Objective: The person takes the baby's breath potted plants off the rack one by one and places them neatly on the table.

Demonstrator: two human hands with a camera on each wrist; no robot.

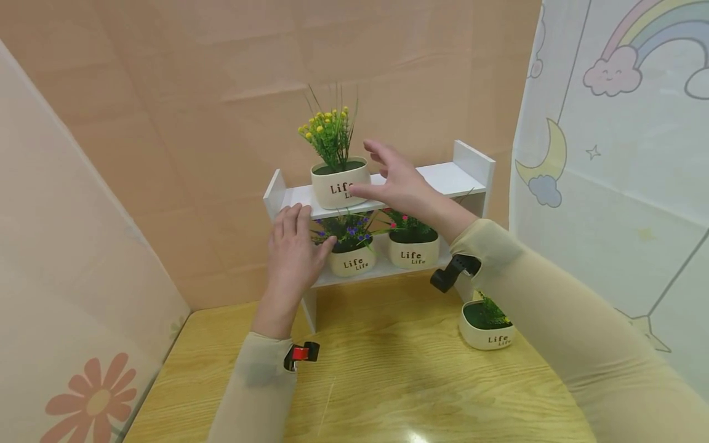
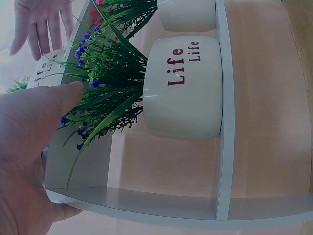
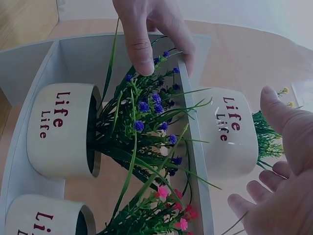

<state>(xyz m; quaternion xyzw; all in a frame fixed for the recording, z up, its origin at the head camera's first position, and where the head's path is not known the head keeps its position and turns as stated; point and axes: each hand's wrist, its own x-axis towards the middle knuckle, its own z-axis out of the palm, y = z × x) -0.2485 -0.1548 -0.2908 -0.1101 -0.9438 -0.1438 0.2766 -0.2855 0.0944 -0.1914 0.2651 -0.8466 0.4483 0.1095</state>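
Observation:
A white two-tier shelf (image 1: 443, 178) stands against the back. On its top board sits a cream pot of yellow flowers (image 1: 339, 184), lettered "Life". My right hand (image 1: 401, 184) is spread at the pot's right side, thumb in front of it; the right wrist view shows a gap between palm and pot. My left hand (image 1: 293, 252) grips the top board's left front edge, fingers over it and thumb below. Close to that thumb, on the lower board, is a pot with blue-purple flowers (image 2: 183, 88). Beside it stands a pot with red-pink flowers (image 1: 414, 252).
Another cream pot (image 1: 487, 329) with greenery and a yellow bloom stands on the wooden table (image 1: 388, 375), right of the shelf, partly behind my right sleeve. Patterned curtains hang at left (image 1: 72, 246) and right (image 1: 604, 172). Each wrist wears a black strap.

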